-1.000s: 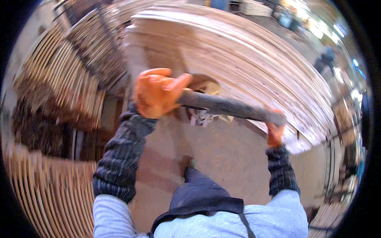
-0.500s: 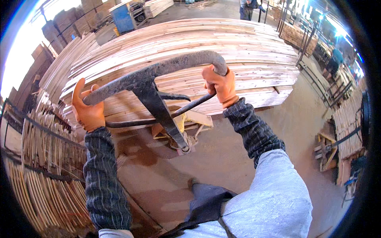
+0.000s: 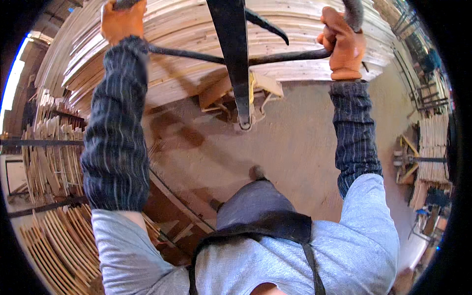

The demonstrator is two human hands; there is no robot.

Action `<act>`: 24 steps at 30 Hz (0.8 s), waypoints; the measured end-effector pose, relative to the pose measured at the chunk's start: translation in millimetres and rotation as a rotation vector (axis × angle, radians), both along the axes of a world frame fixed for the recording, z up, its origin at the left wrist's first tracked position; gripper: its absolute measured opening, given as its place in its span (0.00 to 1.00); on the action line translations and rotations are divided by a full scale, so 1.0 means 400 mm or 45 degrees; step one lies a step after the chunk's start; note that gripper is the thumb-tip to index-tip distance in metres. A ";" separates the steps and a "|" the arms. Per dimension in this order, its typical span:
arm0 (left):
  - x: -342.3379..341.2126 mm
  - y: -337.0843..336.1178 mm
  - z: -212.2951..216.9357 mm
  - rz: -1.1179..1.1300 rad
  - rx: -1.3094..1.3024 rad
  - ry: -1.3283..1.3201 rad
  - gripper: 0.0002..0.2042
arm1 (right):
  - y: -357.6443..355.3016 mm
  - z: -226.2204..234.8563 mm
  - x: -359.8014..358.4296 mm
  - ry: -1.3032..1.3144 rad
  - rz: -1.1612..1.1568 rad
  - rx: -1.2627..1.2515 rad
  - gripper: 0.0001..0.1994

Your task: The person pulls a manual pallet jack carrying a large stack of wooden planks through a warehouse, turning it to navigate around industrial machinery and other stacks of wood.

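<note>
My left hand [image 3: 123, 20] in an orange glove grips the left end of a dark metal pallet jack handle [image 3: 231, 54] at the top left. At the top right, my right hand [image 3: 342, 44], also in an orange glove, holds the handle's right side. The handle's black shaft runs down the middle to the jack's base [image 3: 244, 118], which sits under a large stack of wooden boards [image 3: 187, 59]. Both forearms wear dark striped sleeves and are raised high.
Racks of thin wooden strips [image 3: 54, 162] stand along the left. A bare concrete floor [image 3: 295, 157] lies in front of me. More stacked wood and a cart [image 3: 427, 147] are at the right edge.
The handle has swung up and toward me, so both hands now sit at the top of the picture. The view tilted down toward the floor and my body.
</note>
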State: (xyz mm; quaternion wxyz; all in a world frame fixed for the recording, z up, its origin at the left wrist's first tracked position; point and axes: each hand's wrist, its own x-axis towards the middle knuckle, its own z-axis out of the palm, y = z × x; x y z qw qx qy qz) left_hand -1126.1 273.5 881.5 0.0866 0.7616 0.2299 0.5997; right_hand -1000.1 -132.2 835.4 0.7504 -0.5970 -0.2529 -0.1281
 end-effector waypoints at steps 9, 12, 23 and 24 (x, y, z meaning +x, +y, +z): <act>0.116 0.133 0.000 -1.143 -0.209 -0.321 0.16 | 0.089 -0.012 -0.327 -0.392 -0.441 -0.328 0.10; 0.134 0.201 -0.008 -1.500 -0.376 -0.364 0.19 | 0.123 -0.030 -0.410 -0.406 -0.419 -0.334 0.13; 0.353 0.151 -0.033 -0.832 -0.447 -0.111 0.22 | 0.196 0.048 -0.171 0.217 -0.449 0.243 0.13; 0.339 0.086 -0.035 -0.442 -0.512 -0.005 0.26 | 0.193 0.034 -0.123 0.238 -0.506 0.224 0.13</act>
